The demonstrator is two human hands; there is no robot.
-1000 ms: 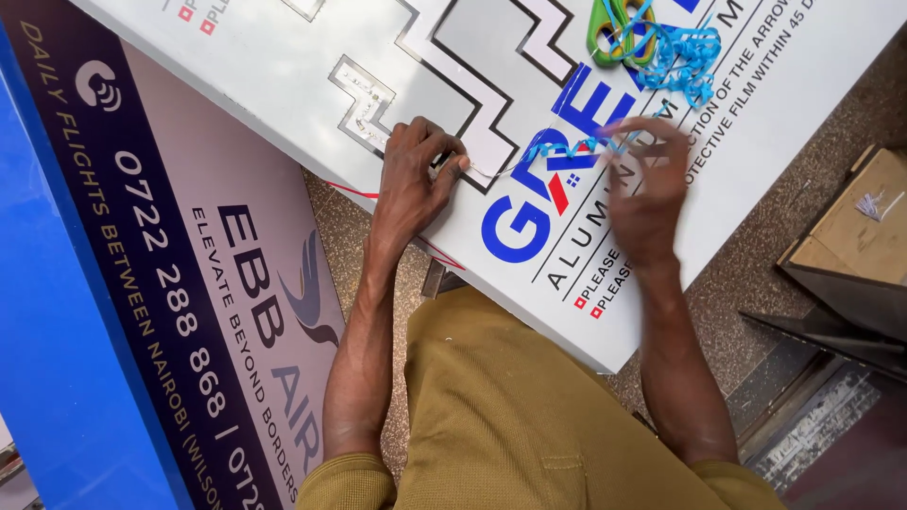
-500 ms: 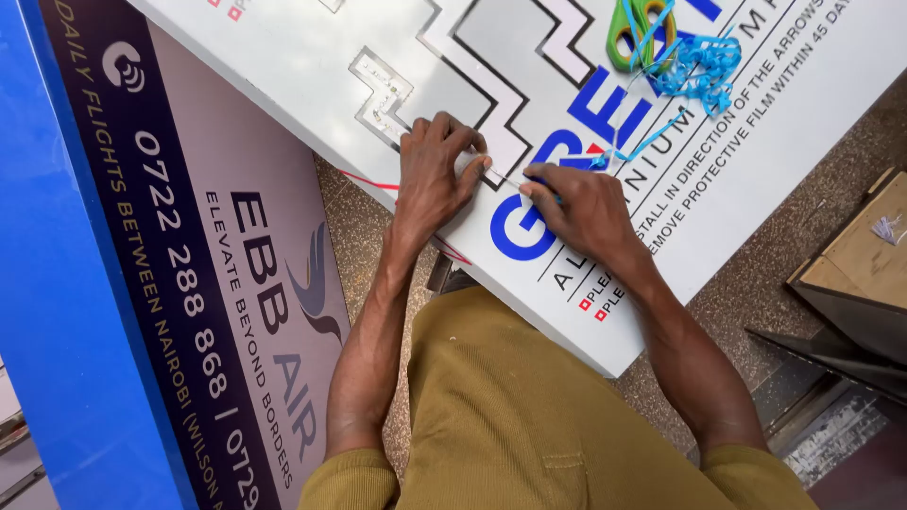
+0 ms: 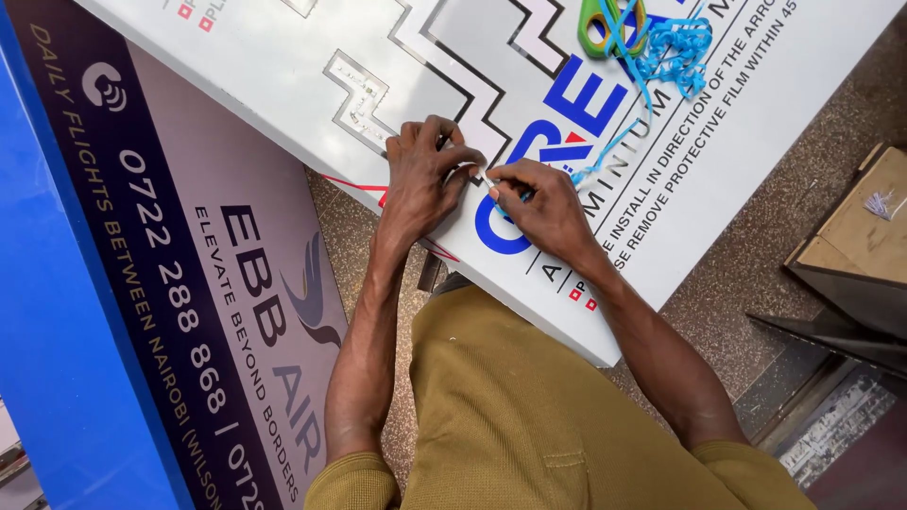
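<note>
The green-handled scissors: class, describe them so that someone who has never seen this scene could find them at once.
Start at the large white panel lying slantwise across the floor, with stepped shapes cut into its film. Follow it to the top edge of the view, beyond both hands, where a tangle of light blue strip lies. The scissors sit just left of it, the only bright green thing on the panel.

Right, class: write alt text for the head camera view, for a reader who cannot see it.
Seen from above, a person's left hand and right hand meet, fingertips together, on a white panel with stepped cut-outs and blue lettering. Green-handled scissors and tangled blue strip lie further up it; a dark printed banner lies beside it.
</note>
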